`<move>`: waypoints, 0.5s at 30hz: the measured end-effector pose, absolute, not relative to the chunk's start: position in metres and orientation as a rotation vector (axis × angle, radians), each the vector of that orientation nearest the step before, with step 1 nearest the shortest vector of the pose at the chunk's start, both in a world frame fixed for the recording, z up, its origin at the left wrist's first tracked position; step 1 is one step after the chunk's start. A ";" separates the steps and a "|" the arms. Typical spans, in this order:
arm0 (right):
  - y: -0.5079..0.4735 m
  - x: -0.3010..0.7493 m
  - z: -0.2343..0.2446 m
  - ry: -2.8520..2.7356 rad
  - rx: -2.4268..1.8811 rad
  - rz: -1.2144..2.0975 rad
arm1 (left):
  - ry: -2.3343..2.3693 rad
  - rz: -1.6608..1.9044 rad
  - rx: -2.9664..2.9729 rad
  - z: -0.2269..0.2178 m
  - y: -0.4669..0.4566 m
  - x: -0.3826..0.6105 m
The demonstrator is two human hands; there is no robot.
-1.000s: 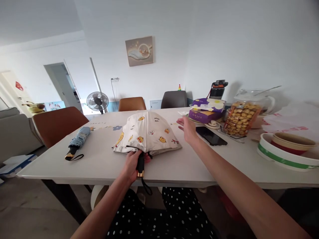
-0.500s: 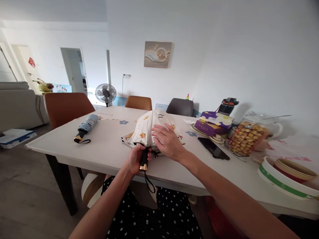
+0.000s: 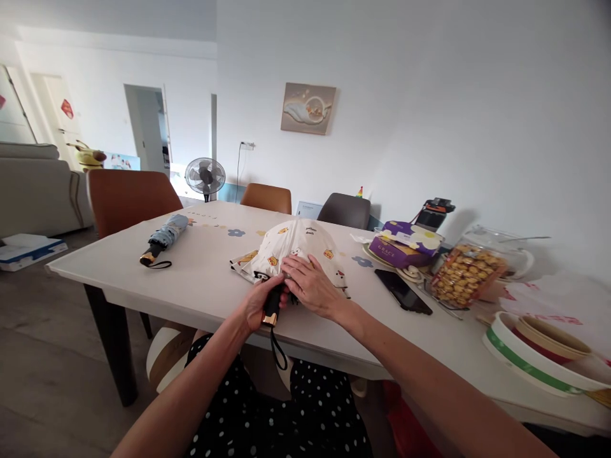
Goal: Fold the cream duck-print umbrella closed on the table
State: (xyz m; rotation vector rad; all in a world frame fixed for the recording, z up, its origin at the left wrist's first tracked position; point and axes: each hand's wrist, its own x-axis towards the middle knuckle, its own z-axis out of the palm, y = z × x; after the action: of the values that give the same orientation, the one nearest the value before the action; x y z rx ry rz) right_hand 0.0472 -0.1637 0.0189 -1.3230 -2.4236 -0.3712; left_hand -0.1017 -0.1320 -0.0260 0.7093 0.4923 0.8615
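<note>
A white umbrella (image 3: 298, 238) with yellow duck prints lies on the table in front of me, its canopy folded back but loose and spread. My left hand (image 3: 262, 299) is wrapped round its black handle with the gold end; a black wrist strap hangs below the table edge. My right hand (image 3: 312, 286) rests on the canopy fabric just above the handle, fingers stretched out and lying flat. Toward the left of the table lies a blue folded umbrella (image 3: 167, 234) with a black and gold handle, apart from both hands.
On the right stand a black phone (image 3: 403, 291), a purple tissue box (image 3: 398, 248), a clear jar (image 3: 470, 267) of round snacks and a green-banded white bowl (image 3: 529, 356). Chairs, an orange one (image 3: 266, 198) among them, line the far side of the white table (image 3: 191, 289).
My right hand has come down and left onto the canopy near the handle, uncovering more of the printed fabric. The left hand keeps its grip. The view has shifted slightly.
</note>
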 end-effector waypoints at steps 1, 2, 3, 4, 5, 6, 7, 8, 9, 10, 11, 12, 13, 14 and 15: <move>-0.163 0.048 0.021 -2.406 -1.326 -0.344 | 0.492 0.871 0.717 -0.026 -0.132 -0.101; -0.163 0.049 0.023 -2.373 -1.328 -0.332 | 0.489 0.879 0.719 -0.026 -0.133 -0.101; -0.162 0.052 0.026 -2.324 -1.328 -0.338 | 0.486 0.885 0.716 -0.026 -0.133 -0.101; -0.161 0.056 0.029 -2.262 -1.327 -0.359 | 0.481 0.887 0.711 -0.026 -0.133 -0.101; -0.160 0.061 0.032 -2.186 -1.330 -0.386 | 0.477 0.888 0.706 -0.026 -0.134 -0.101; -0.158 0.068 0.035 -2.102 -1.340 -0.404 | 0.474 0.886 0.702 -0.026 -0.134 -0.101; -0.156 0.074 0.038 -2.009 -1.358 -0.403 | 0.474 0.883 0.700 -0.026 -0.134 -0.101; -0.154 0.081 0.041 -1.911 -1.382 -0.377 | 0.475 0.880 0.700 -0.026 -0.134 -0.101; -0.153 0.087 0.042 -1.802 -1.418 -0.328 | 0.476 0.876 0.700 -0.026 -0.135 -0.101; -0.151 0.093 0.042 -1.685 -1.463 -0.262 | 0.480 0.874 0.699 -0.026 -0.135 -0.101; -0.149 0.098 0.040 -1.566 -1.508 -0.184 | 0.486 0.872 0.697 -0.026 -0.134 -0.101; -0.148 0.102 0.037 -1.458 -1.545 -0.101 | 0.493 0.872 0.693 -0.025 -0.134 -0.101; -0.147 0.105 0.033 -1.361 -1.569 -0.025 | 0.501 0.873 0.685 -0.025 -0.134 -0.100; -0.146 0.107 0.027 -1.277 -1.581 0.034 | 0.510 0.875 0.674 -0.025 -0.133 -0.100; -0.145 0.107 0.021 -1.208 -1.576 0.072 | 0.520 0.876 0.663 -0.025 -0.133 -0.100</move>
State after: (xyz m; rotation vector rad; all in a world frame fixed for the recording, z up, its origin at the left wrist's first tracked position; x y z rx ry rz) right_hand 0.1074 -0.1452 0.0208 -1.5761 -1.2082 0.0721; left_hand -0.0997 -0.1326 -0.0253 0.6627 0.5199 0.8756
